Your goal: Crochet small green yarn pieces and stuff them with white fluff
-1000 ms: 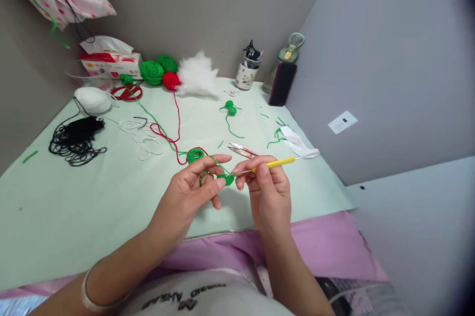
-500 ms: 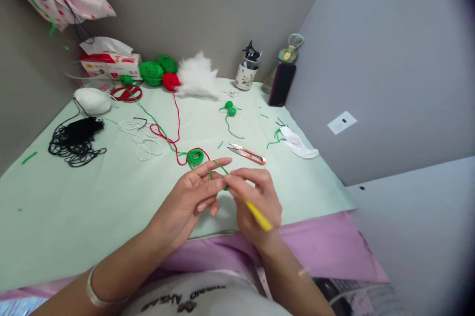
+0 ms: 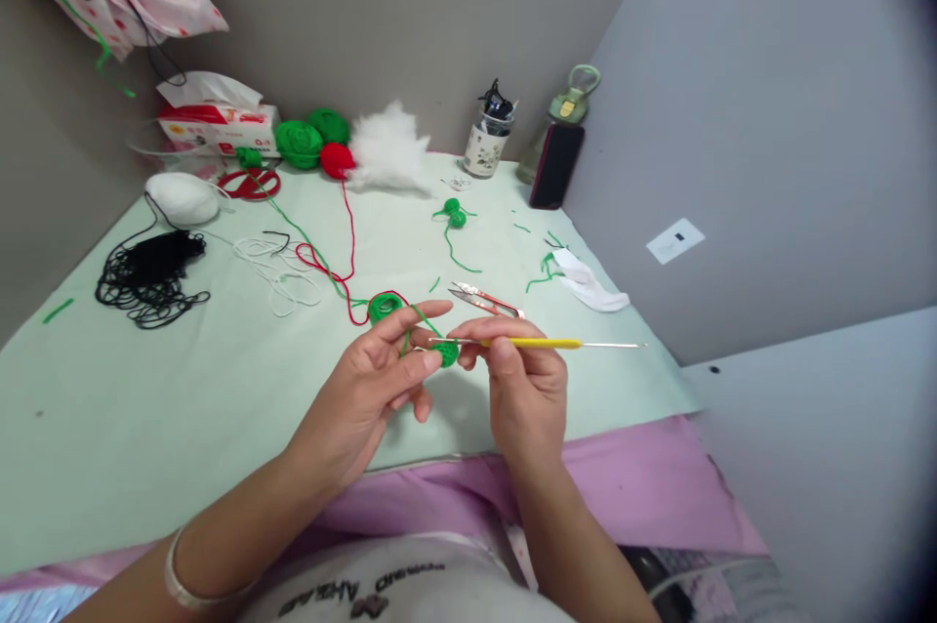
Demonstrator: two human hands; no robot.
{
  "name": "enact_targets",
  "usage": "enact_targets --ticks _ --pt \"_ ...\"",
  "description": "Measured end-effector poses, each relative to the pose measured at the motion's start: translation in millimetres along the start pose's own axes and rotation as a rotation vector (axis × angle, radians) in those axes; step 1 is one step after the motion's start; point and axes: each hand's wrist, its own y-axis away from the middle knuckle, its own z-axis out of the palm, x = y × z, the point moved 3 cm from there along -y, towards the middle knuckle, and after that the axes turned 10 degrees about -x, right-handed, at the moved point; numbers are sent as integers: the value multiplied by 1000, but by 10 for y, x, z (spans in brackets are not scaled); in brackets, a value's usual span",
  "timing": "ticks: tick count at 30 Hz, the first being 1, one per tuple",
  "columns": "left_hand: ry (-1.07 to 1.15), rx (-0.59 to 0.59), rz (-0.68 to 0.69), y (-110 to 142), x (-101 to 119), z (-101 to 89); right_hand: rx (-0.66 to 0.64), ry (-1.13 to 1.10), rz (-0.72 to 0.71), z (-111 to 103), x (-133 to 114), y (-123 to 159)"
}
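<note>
Green crochet piece [image 3: 446,354] sits between the hands [image 3: 366,377], pinched by the left.

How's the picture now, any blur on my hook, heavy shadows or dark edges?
Head view: the slim metal crochet hook with yellow handle looks fairly sharp; same head view: soft light leaves only faint shadow below the left hand, and black darkening cuts into the picture's right corners.
</note>
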Motion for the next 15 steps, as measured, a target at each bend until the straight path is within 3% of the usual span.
enact_targets --ticks 8,11,15 --pt "-99 41 56 10 31 -31 -2 -41 -16 3 -114 -23" --pt "-191 69 97 31 -3 -68 -8 195 -103 0 -163 51" --pt "-264 105 144 59 -58 -77 -114 618 -368 47 -180 163"
